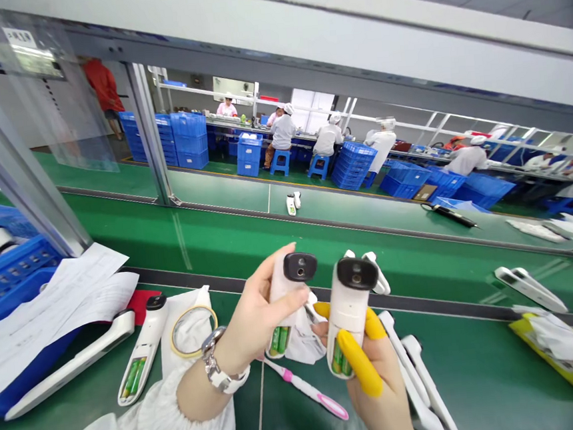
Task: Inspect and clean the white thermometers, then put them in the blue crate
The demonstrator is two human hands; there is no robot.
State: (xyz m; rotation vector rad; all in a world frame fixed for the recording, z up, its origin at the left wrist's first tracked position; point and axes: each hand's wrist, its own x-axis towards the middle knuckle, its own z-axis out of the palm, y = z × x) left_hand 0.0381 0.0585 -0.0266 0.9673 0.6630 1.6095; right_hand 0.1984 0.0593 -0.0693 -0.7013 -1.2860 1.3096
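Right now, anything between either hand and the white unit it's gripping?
No. The left hand is closed directly on one white unit. The right hand, wearing yellow finger cots, grips the other unit. Nothing lies between skin or cots and either casing.

sign [20,37] top left, print too small to read; papers [48,309] illegible

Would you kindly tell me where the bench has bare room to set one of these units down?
Bare green mat lies between the white shells and the yellow packet; the far belt is also open. It is crowded on the left: papers, tape ring, an opened unit, plus the toothbrush.
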